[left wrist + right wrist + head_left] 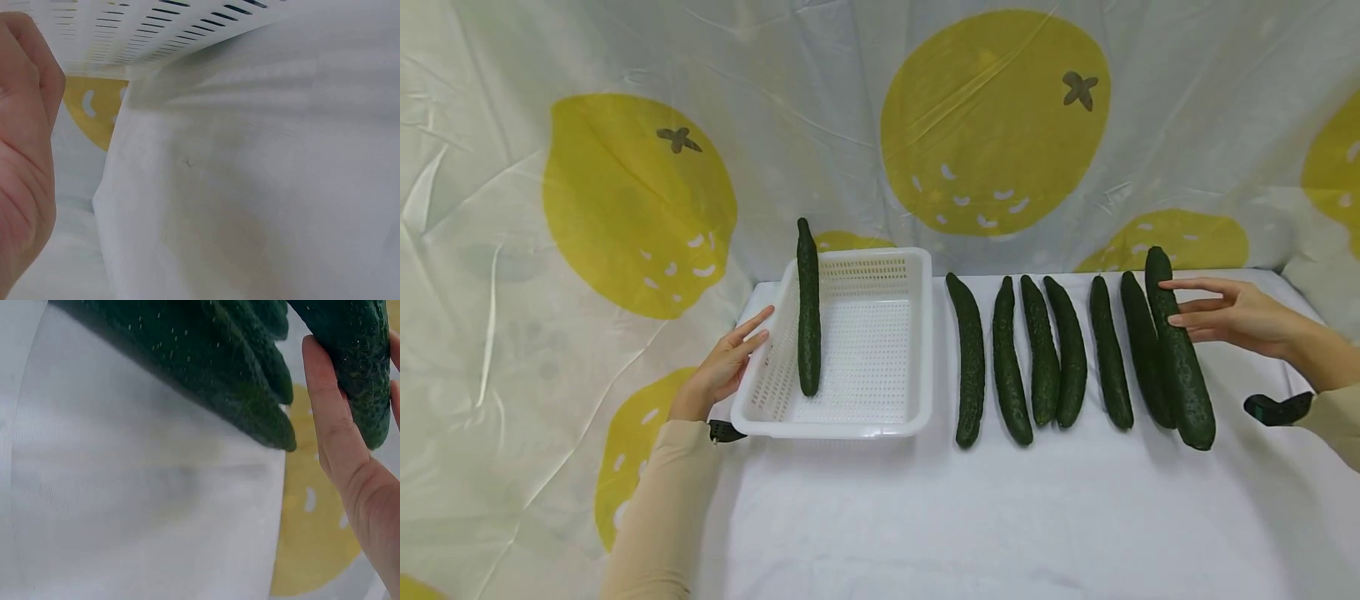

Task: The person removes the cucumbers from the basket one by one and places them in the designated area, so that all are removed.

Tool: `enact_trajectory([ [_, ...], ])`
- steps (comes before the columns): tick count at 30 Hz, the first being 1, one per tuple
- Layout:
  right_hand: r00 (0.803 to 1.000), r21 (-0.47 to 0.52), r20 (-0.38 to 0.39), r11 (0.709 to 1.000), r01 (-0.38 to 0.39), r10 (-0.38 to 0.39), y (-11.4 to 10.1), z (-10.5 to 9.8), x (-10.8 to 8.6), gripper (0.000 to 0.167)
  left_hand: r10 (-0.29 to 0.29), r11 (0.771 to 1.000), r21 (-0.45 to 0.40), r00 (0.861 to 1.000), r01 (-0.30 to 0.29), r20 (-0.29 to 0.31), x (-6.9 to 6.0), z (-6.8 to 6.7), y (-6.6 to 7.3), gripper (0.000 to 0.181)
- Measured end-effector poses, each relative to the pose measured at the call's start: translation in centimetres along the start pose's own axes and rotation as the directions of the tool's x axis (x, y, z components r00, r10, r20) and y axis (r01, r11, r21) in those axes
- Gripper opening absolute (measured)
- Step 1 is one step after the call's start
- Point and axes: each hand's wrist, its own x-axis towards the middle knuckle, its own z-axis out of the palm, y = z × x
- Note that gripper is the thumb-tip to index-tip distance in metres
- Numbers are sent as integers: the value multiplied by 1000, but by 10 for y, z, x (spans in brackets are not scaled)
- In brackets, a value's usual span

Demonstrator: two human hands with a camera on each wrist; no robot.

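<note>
My right hand (1236,317) grips a dark green cucumber (1180,350) near its upper end, raised a little beside the row on the table. In the right wrist view the thumb and fingers close around that cucumber (359,369) from both sides. At the left, my left hand (724,367) holds the left rim of a white perforated plastic basket (922,350); its grip is partly hidden behind the rim. One cucumber (808,308) lies lengthwise at the basket's left side, its top end reaching past the back rim. The left wrist view has the hand (25,144) beside the slotted basket wall (169,25).
Several cucumbers (970,367) lie roughly parallel on the white tablecloth (970,517), between the basket and my right hand. A curtain (805,108) printed with yellow lemons hangs behind the table's back edge. Each wrist wears a dark band (1279,408).
</note>
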Motion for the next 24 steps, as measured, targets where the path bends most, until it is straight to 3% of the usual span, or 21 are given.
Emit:
enact_trajectory([
  [10,999,-86,-33,995,-45,42,14,-16,-5,63,-5,1000,7,1000,5,-11,1,0,0,54],
  [17,999,-47,16,998,-32,33,26,-26,-7,63,-16,1000,19,1000,16,-16,0,1,1,55],
  [24,994,-29,-42,994,-102,101,37,-31,-8,60,-9,1000,23,1000,9,-22,0,1,0,54],
])
